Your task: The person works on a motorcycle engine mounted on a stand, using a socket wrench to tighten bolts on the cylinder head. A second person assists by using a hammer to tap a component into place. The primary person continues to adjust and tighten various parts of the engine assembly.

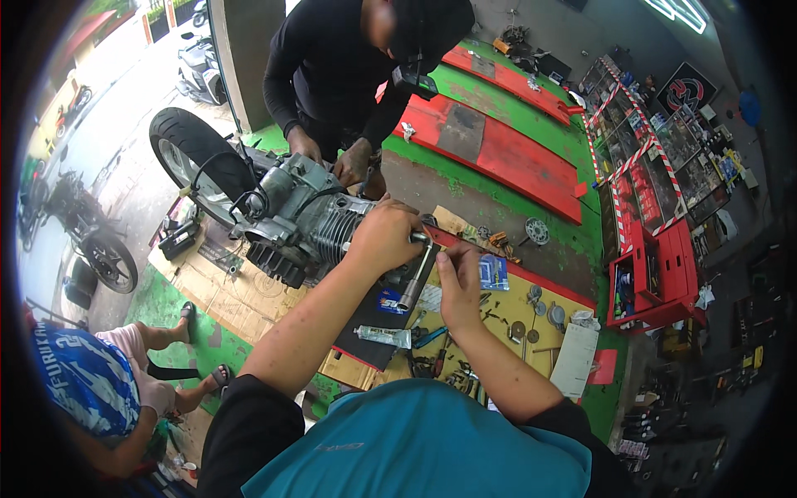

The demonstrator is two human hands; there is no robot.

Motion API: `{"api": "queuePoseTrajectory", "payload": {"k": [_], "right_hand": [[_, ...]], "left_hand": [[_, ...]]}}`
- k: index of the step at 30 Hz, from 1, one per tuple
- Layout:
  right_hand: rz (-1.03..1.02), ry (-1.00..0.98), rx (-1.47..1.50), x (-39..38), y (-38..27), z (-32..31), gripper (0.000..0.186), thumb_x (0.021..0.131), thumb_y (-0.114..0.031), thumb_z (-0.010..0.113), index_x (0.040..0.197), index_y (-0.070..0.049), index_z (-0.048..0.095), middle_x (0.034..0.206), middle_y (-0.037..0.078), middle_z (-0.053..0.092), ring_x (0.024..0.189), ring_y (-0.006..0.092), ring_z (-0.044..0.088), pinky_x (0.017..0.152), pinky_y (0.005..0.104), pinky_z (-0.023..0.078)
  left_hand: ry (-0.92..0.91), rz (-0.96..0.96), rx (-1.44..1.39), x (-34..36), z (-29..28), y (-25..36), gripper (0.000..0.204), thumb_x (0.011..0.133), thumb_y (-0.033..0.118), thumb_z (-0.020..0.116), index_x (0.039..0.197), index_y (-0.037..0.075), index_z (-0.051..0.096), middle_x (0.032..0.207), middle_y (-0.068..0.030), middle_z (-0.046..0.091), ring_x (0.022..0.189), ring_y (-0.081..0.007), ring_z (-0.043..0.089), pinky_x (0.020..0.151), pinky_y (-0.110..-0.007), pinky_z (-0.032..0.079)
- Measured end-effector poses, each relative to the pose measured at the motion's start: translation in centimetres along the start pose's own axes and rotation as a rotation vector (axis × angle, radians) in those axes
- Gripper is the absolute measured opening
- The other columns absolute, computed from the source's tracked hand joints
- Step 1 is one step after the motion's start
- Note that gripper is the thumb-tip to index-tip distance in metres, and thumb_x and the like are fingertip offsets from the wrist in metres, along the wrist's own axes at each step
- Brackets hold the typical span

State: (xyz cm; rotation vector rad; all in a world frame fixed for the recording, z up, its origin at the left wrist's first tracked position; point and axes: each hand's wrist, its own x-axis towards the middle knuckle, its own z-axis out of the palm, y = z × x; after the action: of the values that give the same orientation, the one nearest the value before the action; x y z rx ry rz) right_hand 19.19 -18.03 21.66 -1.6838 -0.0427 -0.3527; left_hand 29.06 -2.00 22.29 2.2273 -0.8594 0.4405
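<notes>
Gripping socket wrench (416,280) top w/ curled L hand (385,236); R hand (461,290) half-curled just beside, hold unclear.

A slim chrome socket wrench (417,278) slants toward the wearer, its upper end in the left hand (386,237), its thicker socket end lowest. Just to its left sits a bulky, grey metal motorcycle engine (292,206), its ribbed cooling fins facing outward and dark hoses curving over the casing.
</notes>
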Motion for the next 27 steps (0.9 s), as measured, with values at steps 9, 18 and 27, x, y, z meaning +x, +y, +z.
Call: {"api": "queuePoseTrajectory", "payload": {"k": [9,18,27], "right_hand": [[0.938,-0.359,0.702,-0.9,-4.1,0.8,0.046,0.107,-0.045,0.048,0.093,-0.006,0.067,0.065,0.004,0.06,0.056,0.0163,0.056,0.053,0.0332,0.045],[0.946,-0.256,1.235,2.4,-5.6,2.6,0.029,0.103,-0.032,0.056,0.089,-0.008,0.065,0.066,-0.002,0.056,0.064,0.0147,0.056,0.059,0.031,0.046],[0.795,-0.44,0.986,-1.8,-2.9,-0.7,0.025,0.103,-0.034,0.057,0.103,-0.01,0.061,0.078,0.005,0.064,0.07,0.0201,0.063,0.065,0.0406,0.05]], "left_hand": [[-0.081,-0.066,0.05,0.0,-0.2,0.2,0.028,0.067,0.017,0.078,0.092,0.005,0.08,0.116,-0.0153,0.073,0.115,-0.0327,0.064,0.109,-0.044,0.045],[-0.127,0.039,0.045,0.5,-0.2,-1.2,0.031,0.068,0.022,0.073,0.096,0.009,0.077,0.109,-0.0107,0.072,0.113,-0.0307,0.064,0.109,-0.046,0.043],[-0.186,-0.033,0.04,0.1,-0.7,0.1,0.039,0.067,0.031,0.081,0.105,0.02,0.078,0.118,-0.0019,0.072,0.121,-0.0279,0.059,0.118,-0.053,0.035]]}}
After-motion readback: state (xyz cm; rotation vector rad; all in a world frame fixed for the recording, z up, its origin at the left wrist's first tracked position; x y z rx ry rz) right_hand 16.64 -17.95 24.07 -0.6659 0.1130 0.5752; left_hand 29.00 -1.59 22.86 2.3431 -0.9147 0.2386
